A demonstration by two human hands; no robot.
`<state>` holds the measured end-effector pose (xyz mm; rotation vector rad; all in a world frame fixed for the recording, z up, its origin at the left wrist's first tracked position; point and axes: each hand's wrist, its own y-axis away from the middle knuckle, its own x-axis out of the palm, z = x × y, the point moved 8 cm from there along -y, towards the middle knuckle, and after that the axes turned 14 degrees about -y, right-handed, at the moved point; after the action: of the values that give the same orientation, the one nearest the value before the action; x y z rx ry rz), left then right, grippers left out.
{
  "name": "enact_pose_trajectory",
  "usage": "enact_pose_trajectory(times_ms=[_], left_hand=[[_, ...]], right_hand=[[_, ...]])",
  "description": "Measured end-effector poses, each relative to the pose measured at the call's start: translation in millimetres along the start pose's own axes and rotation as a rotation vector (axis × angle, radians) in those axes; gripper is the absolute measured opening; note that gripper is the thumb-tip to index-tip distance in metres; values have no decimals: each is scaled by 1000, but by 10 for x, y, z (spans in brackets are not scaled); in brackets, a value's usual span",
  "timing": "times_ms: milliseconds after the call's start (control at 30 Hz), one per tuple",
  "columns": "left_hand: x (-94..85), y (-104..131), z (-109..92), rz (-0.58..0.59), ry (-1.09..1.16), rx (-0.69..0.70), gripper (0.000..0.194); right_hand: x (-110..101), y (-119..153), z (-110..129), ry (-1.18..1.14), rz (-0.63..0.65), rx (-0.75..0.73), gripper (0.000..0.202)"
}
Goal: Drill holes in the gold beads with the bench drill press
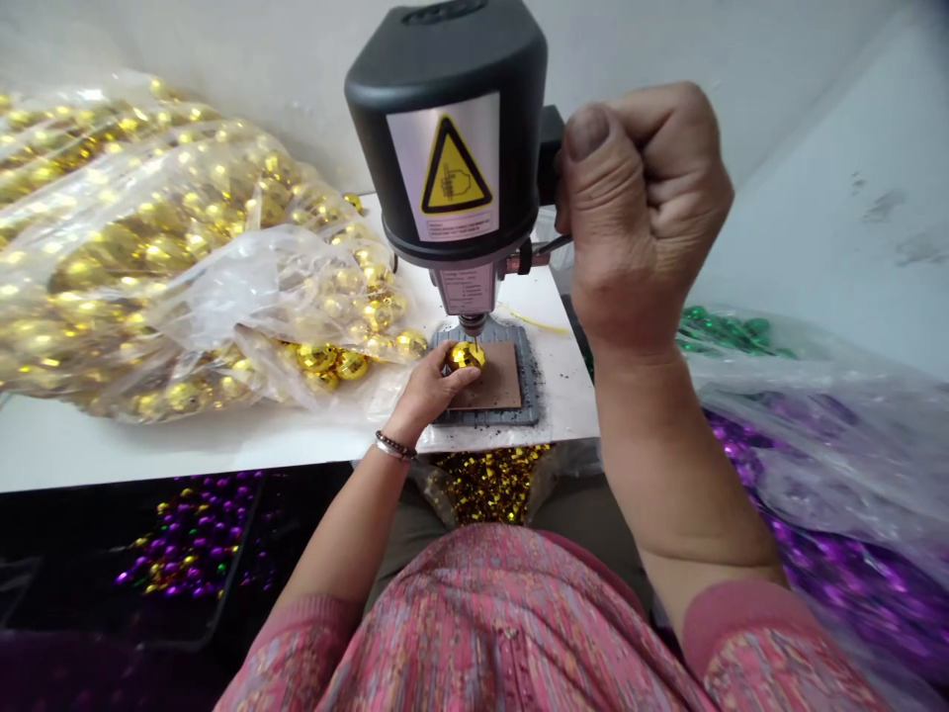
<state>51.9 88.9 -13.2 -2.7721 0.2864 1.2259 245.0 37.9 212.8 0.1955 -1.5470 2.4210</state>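
Between the thumb and fingers of my left hand point(432, 384) is a shiny gold mirror-faceted ball point(467, 357). The ball rests on a brown square board point(498, 381), which lies on the grey base plate point(530, 400) of a bench drill press point(449, 129). Right above the ball is the drill's chuck point(473, 323), with a thin bit reaching down to the ball; whether it has entered cannot be made out. My right hand point(645, 188) is closed around the black handle point(550, 158) at the machine's right side. A warning label shows on the black housing.
Clear plastic bags of gold balls point(148, 267) crowd the left of the white table point(222, 445). Gold pieces point(493, 485) fill a bag below the front edge. Purple balls point(197, 539) lie lower left; purple point(860, 583) and green point(727, 331) ones sit in bags at right.
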Motion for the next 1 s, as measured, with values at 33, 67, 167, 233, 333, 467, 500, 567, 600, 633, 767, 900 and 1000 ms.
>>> enact_pose_trajectory(times_ms=[33, 67, 167, 233, 333, 467, 500, 567, 600, 633, 767, 900, 1000], left_hand=[[15, 3, -13, 7, 19, -4, 41], [29, 5, -23, 14, 35, -10, 41], [56, -5, -41, 25, 50, -24, 36], [80, -15, -42, 44, 48, -26, 34], [100, -16, -34, 53, 39, -27, 37], [102, 18, -43, 23, -50, -43, 53], [108, 29, -48, 19, -96, -48, 58], [121, 47, -59, 13, -183, -48, 65], [128, 53, -64, 10, -210, -41, 66], [135, 57, -68, 6, -220, -32, 67], [159, 67, -63, -2, -193, -2, 68], [172, 78, -45, 0, -191, -22, 72], [183, 80, -44, 5, -171, -25, 69]], right_hand=[[5, -18, -4, 10, -1, 0, 23], [10, -45, -16, 13, -4, 9, 22], [43, -173, -109, 3, -14, 93, 25], [72, -275, -207, 17, -19, 186, 28], [95, -406, -346, 49, -40, 316, 33], [79, -490, -462, 95, -80, 427, 36], [78, -499, -477, 102, -80, 438, 36], [77, -509, -488, 97, -81, 431, 34], [80, -510, -489, 90, -75, 419, 35], [81, -504, -489, 83, -68, 407, 36], [78, -407, -387, 29, -6, 273, 34], [2, -120, -89, 22, 66, 47, 21], [-96, 178, -1, 92, 96, 77, 23]])
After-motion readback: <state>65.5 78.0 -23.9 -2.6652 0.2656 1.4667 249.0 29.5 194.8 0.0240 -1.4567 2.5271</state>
